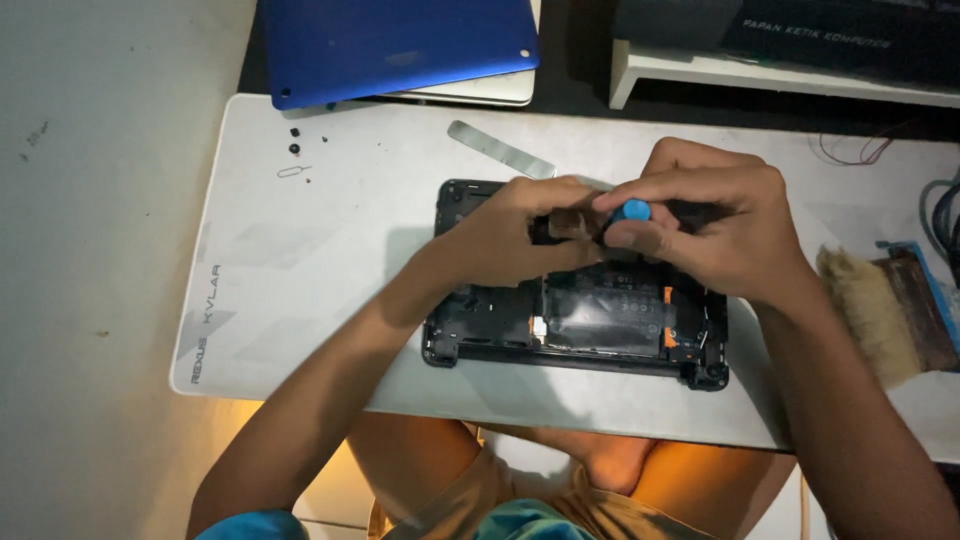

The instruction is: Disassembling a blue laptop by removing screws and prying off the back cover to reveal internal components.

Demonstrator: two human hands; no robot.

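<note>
An opened black phone [590, 330] lies on a white mat [300, 270], its battery and circuit parts showing. My left hand [510, 235] rests on the phone's upper part, fingers pinched around a small dark part or the tool's shaft; which one I cannot tell. My right hand [715, 225] is closed around a screwdriver with a blue cap [632, 211], held over the phone's top middle. The two hands touch each other above the phone. The tool's tip is hidden by my fingers.
A thin metal pry strip [500, 150] lies on the mat behind the phone. Small black screws [294, 148] and a pin tool [294, 172] sit at the mat's far left. A brush [880, 310] lies at right, a blue laptop [395, 45] and white shelf [760, 75] behind.
</note>
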